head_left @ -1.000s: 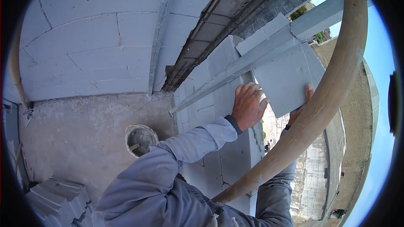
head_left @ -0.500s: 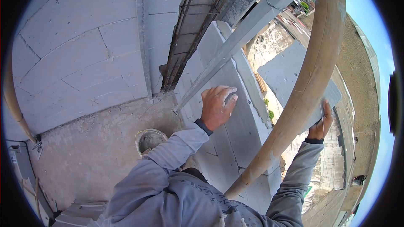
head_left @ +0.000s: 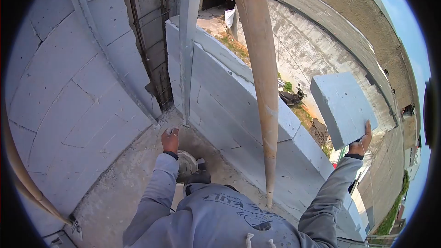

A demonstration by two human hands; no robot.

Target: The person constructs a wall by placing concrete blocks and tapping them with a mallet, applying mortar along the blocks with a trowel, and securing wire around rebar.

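My right hand (head_left: 360, 145) grips the lower end of a light grey lightweight concrete block (head_left: 344, 108), held up beyond the low block wall (head_left: 229, 105). The block is tilted, with a broad face and one long edge toward me. My left hand (head_left: 170, 141) is over the floor, fingers curled in, and nothing shows in it. Just below and right of that hand stands a bucket (head_left: 187, 163), partly hidden by my sleeve and body. A strip of mortar (head_left: 225, 66) lies along the wall's upper step.
A bamboo pole (head_left: 259, 64) stands between me and the low wall. A metal post (head_left: 186, 50) and a column's exposed rebar (head_left: 147, 32) rise at the corner. Tall block wall (head_left: 64, 87) fills the left. Past the low wall, the ground drops to a parked motorbike (head_left: 292, 96).
The view has turned right. My left hand has moved from beside the low wall down toward the bucket, its fingers curling. The block in my right hand now stands clear of the bamboo pole.
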